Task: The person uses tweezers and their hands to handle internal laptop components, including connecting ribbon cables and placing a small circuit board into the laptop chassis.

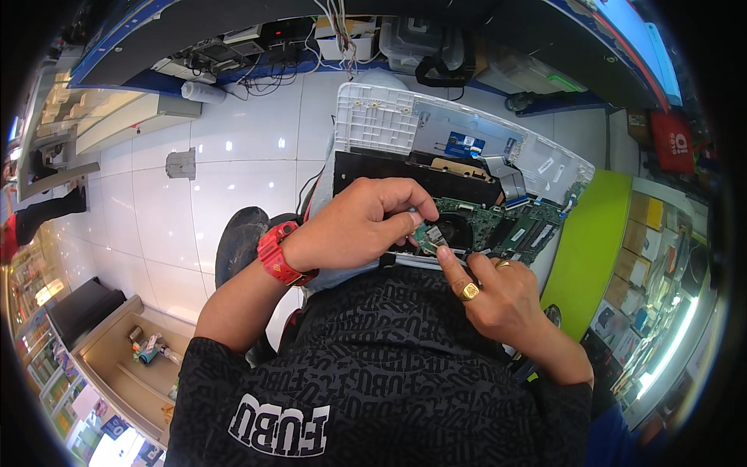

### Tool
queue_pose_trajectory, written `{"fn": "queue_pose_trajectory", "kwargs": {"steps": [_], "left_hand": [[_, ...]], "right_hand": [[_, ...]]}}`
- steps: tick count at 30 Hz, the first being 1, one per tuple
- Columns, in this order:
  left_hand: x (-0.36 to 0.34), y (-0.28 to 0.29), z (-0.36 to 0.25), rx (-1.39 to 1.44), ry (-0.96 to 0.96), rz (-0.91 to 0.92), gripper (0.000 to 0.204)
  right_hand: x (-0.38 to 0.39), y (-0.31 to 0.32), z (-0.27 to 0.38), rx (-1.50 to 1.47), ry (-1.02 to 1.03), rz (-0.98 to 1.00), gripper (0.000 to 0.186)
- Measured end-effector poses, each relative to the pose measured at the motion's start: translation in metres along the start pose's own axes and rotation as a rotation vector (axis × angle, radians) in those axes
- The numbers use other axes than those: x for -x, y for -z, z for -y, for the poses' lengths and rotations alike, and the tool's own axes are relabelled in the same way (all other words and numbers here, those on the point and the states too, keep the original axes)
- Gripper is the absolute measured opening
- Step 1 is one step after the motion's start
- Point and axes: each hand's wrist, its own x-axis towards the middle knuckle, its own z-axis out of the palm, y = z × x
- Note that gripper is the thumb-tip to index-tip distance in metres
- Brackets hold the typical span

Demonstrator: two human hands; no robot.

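A small green circuit board (426,238) with a metal connector is pinched between the thumb and forefinger of my left hand (362,222), which wears a red wristwatch (282,253). The forefinger of my right hand (498,300) is stretched out, its tip at the small board's near edge. That hand's other fingers are loosely curled, with gold rings on two of them; its thumb is hidden. Below both hands an opened laptop (373,167) lies across my lap, its insides bare. A round black fan (455,231) and a green main board (517,233) show just beyond the small board.
A lime-green panel (587,249) stands close at the right, beside a lit glass display case (654,311). Ahead, under a counter, are cables and clear plastic bins (420,47). Behind my left arm stands a dark stool (241,241). An open drawer (128,358) is at lower left.
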Motion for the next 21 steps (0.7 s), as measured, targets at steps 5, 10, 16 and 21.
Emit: {"fn": "queue_pose_trajectory", "kwargs": {"steps": [5,10,16,21], "left_hand": [[0.001,-0.001,0.0,0.016,-0.011,-0.021,0.01],[0.0,-0.001,0.001,-0.01,-0.02,-0.007,0.01],[0.0,0.001,0.0,-0.378,-0.197,0.011,0.013],[0.0,0.0,0.003,-0.428,-0.265,0.001,0.015]], "right_hand": [[0.0,0.0,0.0,0.009,0.002,0.001,0.062],[0.002,-0.004,-0.002,0.058,0.036,-0.04,0.06],[-0.002,0.006,-0.018,-0.023,0.023,-0.148,0.052],[-0.014,0.015,-0.028,-0.034,0.066,-0.124,0.046]]}}
